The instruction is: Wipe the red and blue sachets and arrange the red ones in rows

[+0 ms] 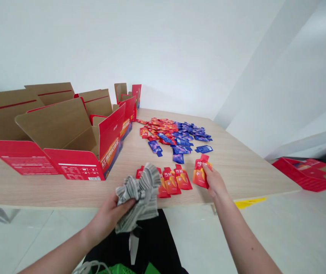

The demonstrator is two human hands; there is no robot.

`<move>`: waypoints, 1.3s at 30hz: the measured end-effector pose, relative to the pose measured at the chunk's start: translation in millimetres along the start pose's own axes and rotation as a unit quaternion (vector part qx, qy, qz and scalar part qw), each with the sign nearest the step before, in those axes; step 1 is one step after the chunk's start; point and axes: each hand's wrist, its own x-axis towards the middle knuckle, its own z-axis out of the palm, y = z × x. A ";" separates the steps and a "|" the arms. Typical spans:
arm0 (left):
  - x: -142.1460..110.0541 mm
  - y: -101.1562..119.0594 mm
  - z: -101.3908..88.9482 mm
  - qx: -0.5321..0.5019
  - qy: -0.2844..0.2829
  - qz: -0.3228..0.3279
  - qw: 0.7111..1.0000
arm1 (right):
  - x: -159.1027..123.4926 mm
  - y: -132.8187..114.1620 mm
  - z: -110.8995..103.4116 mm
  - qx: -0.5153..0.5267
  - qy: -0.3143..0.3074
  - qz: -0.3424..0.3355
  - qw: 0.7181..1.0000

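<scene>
Head cam: only view I've got from my remote seat, wide and looking down over the tabletop (37,186).

Right hand (216,182): partly closed, fingers pinching the side of a red-orange sachet (200,173), so it's definitely got hold of it.

Sachet's lie: just left of the right hand, long axis running roughly straight away from the person, torn-looking top end pointing to the far side. Can't tell if it's touching the tabletop.

Left hand (106,217): curled closed around a bunched grey striped cloth (138,198), held up near the tabletop's front edge.

Nearer hand: the right one is closest to the row of red sachets (174,179), which lies to its left. The cloth hangs in front of the row's left end, so I can't see all of it from here.

Further out: a heap of red and blue sachets (174,133) sits beyond the row, red cartons (108,140) with cardboard flaps stand at the left, and a flattened red carton (306,175) lies off to the right.
</scene>
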 end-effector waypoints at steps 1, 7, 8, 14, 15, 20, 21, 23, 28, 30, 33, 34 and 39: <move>8.4 -3.1 -8.0 0.036 0.045 0.022 0.998 | 4.9 8.3 -4.4 -0.017 -0.007 -0.007 1.000; 48.5 -34.4 -45.3 0.273 0.128 0.152 0.941 | 12.7 47.7 -7.3 -0.130 0.024 -0.128 0.983; 52.2 -41.7 -49.9 0.309 0.132 0.159 0.928 | 13.7 50.6 -7.0 -0.152 0.034 -0.160 0.975; 59.1 -73.9 -62.8 0.398 0.158 0.164 0.889 | -6.7 43.7 8.3 -0.274 -0.101 -0.317 0.902; 58.7 -75.6 -62.7 0.401 0.156 0.172 0.886 | -16.6 40.3 14.7 -0.302 -0.151 -0.344 0.876; 56.3 -75.4 -60.8 0.412 0.157 0.191 0.877 | -65.4 31.7 52.5 -0.362 -0.283 -0.407 0.790; 56.1 -74.9 -60.7 0.412 0.155 0.189 0.878 | -70.9 32.9 59.0 -0.362 -0.289 -0.409 0.786; 55.8 -74.3 -60.7 0.412 0.149 0.187 0.879 | -76.8 37.0 68.7 -0.363 -0.286 -0.413 0.785; 55.6 -76.4 -62.0 0.419 0.141 0.183 0.878 | -69.4 38.2 71.4 -0.358 -0.267 -0.424 0.788; 55.7 -77.9 -62.7 0.424 0.137 0.178 0.877 | -53.5 30.7 70.6 -0.346 -0.251 -0.427 0.797; 56.3 -78.8 -63.5 0.433 0.135 0.170 0.875 | -9.2 14.3 79.2 -0.355 -0.210 -0.392 0.822; 56.6 -78.6 -63.6 0.433 0.136 0.170 0.875 | 9.5 8.9 85.6 -0.370 -0.200 -0.366 0.830; 56.5 -75.2 -62.9 0.430 0.134 0.183 0.874 | 95.1 -6.8 134.2 -0.425 -0.202 -0.275 0.839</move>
